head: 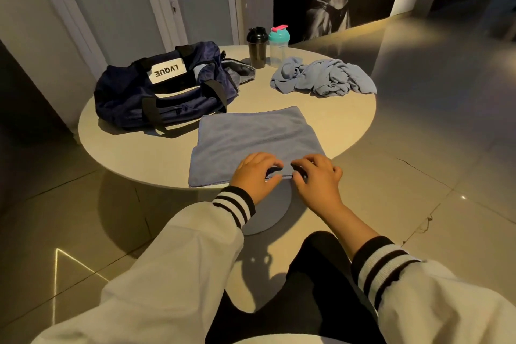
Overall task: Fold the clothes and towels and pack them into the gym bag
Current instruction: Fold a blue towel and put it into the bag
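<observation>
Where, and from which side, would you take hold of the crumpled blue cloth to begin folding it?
Probably pinch the flat right-hand corner of the crumpled blue cloth, coming from the near right. That corner lies smooth while the middle is bunched, and the black shaker and teal-lidded shaker stand behind its left end.

One view logged: head camera, wide-angle, worn by the person. I read it as facing forward and steeply down across a round table (335, 109) from its near edge. The left sleeve (178, 260) and right sleeve (432, 301) enter from the bottom corners, very close to the lens. The left hand (255, 176) and right hand (315, 179) sit just below frame centre, at the near edge of the folded towel (251, 137). The gym bag (164, 92) lies farther off, upper left. A door (195, 8) fills the top edge, its frame leaning.
</observation>
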`<state>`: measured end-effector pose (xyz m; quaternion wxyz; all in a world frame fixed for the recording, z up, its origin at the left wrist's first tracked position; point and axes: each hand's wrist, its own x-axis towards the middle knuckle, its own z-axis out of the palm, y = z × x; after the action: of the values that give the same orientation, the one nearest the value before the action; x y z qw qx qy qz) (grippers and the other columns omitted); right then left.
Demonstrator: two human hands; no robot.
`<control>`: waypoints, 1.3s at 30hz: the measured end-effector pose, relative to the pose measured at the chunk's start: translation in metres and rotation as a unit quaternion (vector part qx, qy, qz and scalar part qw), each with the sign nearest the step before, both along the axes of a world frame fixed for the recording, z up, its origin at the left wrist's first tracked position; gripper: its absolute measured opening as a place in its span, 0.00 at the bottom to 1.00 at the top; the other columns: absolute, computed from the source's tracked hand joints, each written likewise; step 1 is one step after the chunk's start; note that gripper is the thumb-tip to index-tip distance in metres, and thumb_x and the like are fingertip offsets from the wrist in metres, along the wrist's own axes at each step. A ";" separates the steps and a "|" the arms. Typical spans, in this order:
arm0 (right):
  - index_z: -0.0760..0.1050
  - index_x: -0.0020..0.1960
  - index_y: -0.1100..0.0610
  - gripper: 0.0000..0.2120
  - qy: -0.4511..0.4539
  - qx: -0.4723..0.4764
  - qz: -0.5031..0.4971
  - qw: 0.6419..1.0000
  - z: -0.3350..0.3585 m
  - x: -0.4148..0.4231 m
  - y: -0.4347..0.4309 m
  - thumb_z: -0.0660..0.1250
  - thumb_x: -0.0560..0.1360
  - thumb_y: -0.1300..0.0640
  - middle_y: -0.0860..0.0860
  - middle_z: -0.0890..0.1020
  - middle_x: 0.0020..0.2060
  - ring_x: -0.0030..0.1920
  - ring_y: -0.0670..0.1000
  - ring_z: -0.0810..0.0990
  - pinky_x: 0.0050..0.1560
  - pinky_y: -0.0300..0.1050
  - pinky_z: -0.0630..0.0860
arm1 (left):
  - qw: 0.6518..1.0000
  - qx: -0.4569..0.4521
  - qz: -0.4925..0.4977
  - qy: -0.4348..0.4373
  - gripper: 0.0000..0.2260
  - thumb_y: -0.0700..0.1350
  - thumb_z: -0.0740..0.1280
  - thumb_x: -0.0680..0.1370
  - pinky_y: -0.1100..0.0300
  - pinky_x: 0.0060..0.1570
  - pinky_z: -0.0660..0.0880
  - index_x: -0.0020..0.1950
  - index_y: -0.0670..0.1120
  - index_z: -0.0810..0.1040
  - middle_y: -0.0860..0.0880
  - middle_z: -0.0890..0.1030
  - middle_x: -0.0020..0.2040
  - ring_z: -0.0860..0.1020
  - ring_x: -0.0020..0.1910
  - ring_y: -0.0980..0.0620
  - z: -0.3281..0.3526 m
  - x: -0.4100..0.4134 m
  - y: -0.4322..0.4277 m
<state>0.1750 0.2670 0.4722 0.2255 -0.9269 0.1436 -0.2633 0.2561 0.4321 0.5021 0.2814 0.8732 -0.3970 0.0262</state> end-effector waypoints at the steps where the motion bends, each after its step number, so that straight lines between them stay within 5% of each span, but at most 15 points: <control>1: 0.81 0.58 0.47 0.11 0.010 0.009 0.006 1.000 -0.001 -0.001 -0.005 0.68 0.77 0.55 0.48 0.77 0.56 0.62 0.51 0.71 0.62 0.52 0.60 | 1.000 0.003 0.002 0.000 0.10 0.49 0.67 0.80 0.55 0.65 0.68 0.60 0.51 0.79 0.53 0.79 0.60 0.72 0.62 0.51 -0.003 -0.002 -0.005; 7: 0.83 0.54 0.56 0.16 -0.034 0.061 0.061 0.996 -0.009 -0.003 -0.028 0.68 0.72 0.71 0.52 0.79 0.49 0.54 0.53 0.74 0.56 0.51 0.75 | 0.999 -0.039 0.003 -0.028 0.04 0.48 0.67 0.80 0.54 0.59 0.71 0.52 0.50 0.81 0.53 0.80 0.54 0.74 0.56 0.51 -0.012 -0.005 -0.004; 9: 0.83 0.52 0.56 0.11 -0.034 0.067 0.054 0.996 -0.006 -0.006 -0.028 0.67 0.74 0.66 0.52 0.79 0.48 0.54 0.53 0.74 0.56 0.46 0.73 | 0.999 -0.027 -0.003 -0.028 0.04 0.49 0.67 0.80 0.53 0.61 0.71 0.52 0.51 0.81 0.55 0.80 0.55 0.74 0.57 0.52 -0.013 -0.005 -0.004; 13: 0.83 0.47 0.51 0.12 -0.045 0.048 -0.004 0.998 -0.002 -0.004 -0.025 0.61 0.74 0.52 0.48 0.79 0.42 0.48 0.53 0.75 0.57 0.51 0.70 | 1.000 0.014 -0.006 0.011 0.04 0.52 0.68 0.79 0.52 0.65 0.66 0.53 0.55 0.80 0.56 0.78 0.59 0.70 0.62 0.52 -0.007 0.000 -0.005; 16: 0.82 0.54 0.52 0.14 -0.041 0.038 -0.021 0.998 0.005 0.009 -0.026 0.60 0.75 0.52 0.51 0.79 0.48 0.52 0.55 0.75 0.58 0.52 0.69 | 0.999 0.031 0.012 0.012 0.04 0.55 0.67 0.79 0.55 0.62 0.64 0.51 0.58 0.79 0.58 0.77 0.56 0.70 0.59 0.53 0.001 0.005 -0.016; 20: 0.76 0.68 0.56 0.18 0.019 0.029 0.012 0.999 0.022 0.038 -0.041 0.63 0.80 0.55 0.57 0.76 0.64 0.65 0.60 0.72 0.67 0.55 0.67 | 0.998 -0.018 0.055 0.036 0.11 0.52 0.63 0.81 0.50 0.66 0.70 0.62 0.56 0.79 0.54 0.79 0.61 0.75 0.61 0.51 0.011 0.027 -0.043; 23: 0.71 0.71 0.52 0.19 0.161 -0.005 0.033 0.986 0.027 0.057 -0.052 0.58 0.82 0.51 0.55 0.71 0.71 0.72 0.58 0.66 0.72 0.58 0.57 | 0.994 0.076 0.070 0.039 0.19 0.53 0.60 0.83 0.49 0.75 0.59 0.75 0.55 0.69 0.51 0.69 0.75 0.64 0.75 0.47 0.016 0.048 -0.063; 26: 0.72 0.67 0.50 0.18 0.212 0.005 -0.019 0.977 0.033 0.069 -0.065 0.59 0.79 0.50 0.55 0.71 0.68 0.70 0.59 0.66 0.73 0.62 0.54 | 0.975 0.202 0.061 0.065 0.27 0.60 0.57 0.82 0.48 0.78 0.50 0.81 0.57 0.56 0.51 0.55 0.82 0.53 0.80 0.46 0.021 0.065 -0.076; 29: 0.73 0.63 0.52 0.16 0.203 0.012 -0.055 0.978 0.041 0.085 -0.075 0.62 0.76 0.52 0.55 0.73 0.61 0.66 0.60 0.68 0.73 0.62 0.56 | 0.960 0.261 0.061 0.084 0.29 0.64 0.58 0.80 0.47 0.76 0.51 0.80 0.60 0.57 0.52 0.53 0.82 0.52 0.79 0.44 0.021 0.076 -0.082; 34: 0.71 0.70 0.51 0.21 0.127 0.082 -0.001 0.989 0.040 0.119 -0.090 0.63 0.77 0.51 0.59 0.74 0.65 0.66 0.62 0.70 0.67 0.56 0.68 | 0.988 0.134 0.075 0.019 0.19 0.58 0.60 0.82 0.50 0.71 0.57 0.72 0.57 0.71 0.52 0.68 0.75 0.63 0.73 0.46 0.029 0.097 -0.099; 39: 0.75 0.67 0.49 0.18 0.218 0.053 -0.018 0.974 0.037 0.154 -0.099 0.56 0.81 0.51 0.56 0.74 0.65 0.67 0.59 0.68 0.61 0.55 0.63 | 0.984 0.173 0.024 0.043 0.24 0.57 0.56 0.84 0.50 0.77 0.52 0.80 0.56 0.59 0.49 0.60 0.80 0.58 0.78 0.47 0.011 0.112 -0.121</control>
<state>0.3285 0.1679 0.5096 0.2330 -0.9460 0.2196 -0.0504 0.3681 0.3108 0.5134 0.1425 0.9183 -0.3620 -0.0733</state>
